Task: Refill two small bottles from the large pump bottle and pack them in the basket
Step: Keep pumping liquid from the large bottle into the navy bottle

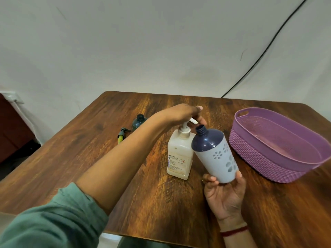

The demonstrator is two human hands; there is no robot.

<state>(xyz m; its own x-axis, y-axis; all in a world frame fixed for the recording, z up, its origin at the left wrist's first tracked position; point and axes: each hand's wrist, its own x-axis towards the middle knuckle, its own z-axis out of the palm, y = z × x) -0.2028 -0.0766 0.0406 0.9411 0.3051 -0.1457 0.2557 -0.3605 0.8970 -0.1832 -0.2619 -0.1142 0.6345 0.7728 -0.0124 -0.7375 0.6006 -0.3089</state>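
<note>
Near the centre of the table (152,203), the left hand (186,113) curls over the pump head of the large pump bottle (180,156). The right hand (223,192) grips the base of a tilted small bottle (213,153), its open neck just beside the nozzle. The basket (259,153) sits near the right edge.
</note>
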